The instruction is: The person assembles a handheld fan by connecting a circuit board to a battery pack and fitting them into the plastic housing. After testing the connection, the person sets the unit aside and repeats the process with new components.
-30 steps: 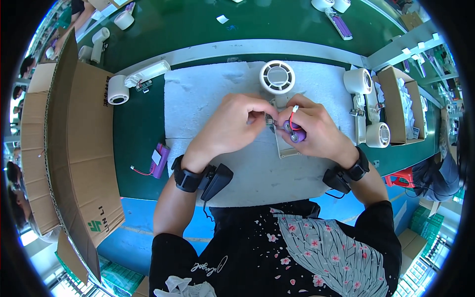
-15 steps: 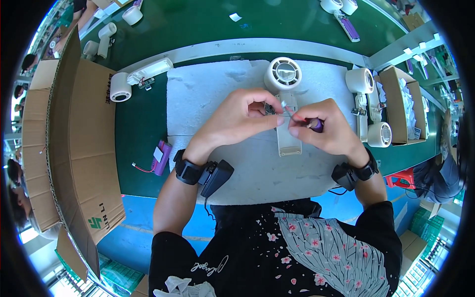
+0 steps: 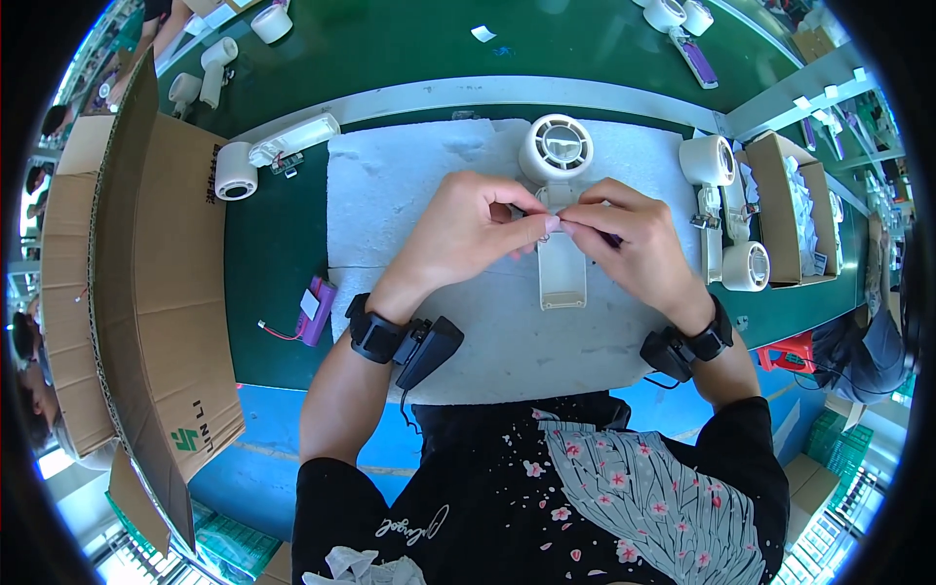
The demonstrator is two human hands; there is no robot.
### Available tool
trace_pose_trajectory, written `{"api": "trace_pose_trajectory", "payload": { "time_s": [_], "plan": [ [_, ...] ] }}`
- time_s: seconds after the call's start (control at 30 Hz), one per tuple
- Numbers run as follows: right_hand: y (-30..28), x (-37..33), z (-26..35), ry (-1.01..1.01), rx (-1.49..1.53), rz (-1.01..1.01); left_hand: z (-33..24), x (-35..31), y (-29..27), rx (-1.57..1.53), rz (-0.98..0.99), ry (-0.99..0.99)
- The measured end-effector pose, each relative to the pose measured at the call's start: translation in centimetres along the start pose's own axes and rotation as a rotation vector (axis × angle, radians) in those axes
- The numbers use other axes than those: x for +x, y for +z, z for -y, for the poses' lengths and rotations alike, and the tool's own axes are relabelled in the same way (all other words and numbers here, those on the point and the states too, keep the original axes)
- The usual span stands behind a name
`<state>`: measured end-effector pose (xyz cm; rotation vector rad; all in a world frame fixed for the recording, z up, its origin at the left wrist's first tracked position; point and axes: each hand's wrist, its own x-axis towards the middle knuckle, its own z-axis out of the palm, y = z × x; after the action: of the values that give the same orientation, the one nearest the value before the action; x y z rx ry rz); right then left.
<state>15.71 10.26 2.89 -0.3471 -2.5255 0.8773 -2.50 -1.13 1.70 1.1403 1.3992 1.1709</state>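
On the white foam mat, a cream handheld fan lies with its round head away from me and its open handle toward me. My left hand is closed in a pinch over the upper part of the handle. The fingertips of my right hand meet it there, also pinched. What sits between the fingertips is small and hidden. Curled in my right hand is a purple-wrapped piece, mostly covered by the fingers.
A purple battery pack with a wired plug lies left of the foam mat. Another opened fan rests at the back left; several more stand right, beside a carton. A tall cardboard box walls the left side.
My fingertips have come together above the handle, covering the small white connector and thin wires seen between them. My right hand has turned over, hiding most of the purple piece.
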Motion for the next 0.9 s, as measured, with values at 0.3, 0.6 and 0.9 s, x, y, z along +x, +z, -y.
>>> {"api": "trace_pose_trajectory", "payload": {
  "time_s": [0.3,0.6,0.9],
  "plan": [
    [0.3,-0.1,-0.5,-0.034,0.078,0.046,0.1,-0.1,-1.2,-0.083,0.15,-0.021],
    [0.3,0.0,-0.5,0.025,0.166,0.081,0.2,0.1,-1.6,-0.107,0.159,-0.046],
    [0.5,0.0,-0.4,0.049,0.176,0.034,0.5,0.2,-1.2,-0.163,0.067,0.065]
  ]
}}
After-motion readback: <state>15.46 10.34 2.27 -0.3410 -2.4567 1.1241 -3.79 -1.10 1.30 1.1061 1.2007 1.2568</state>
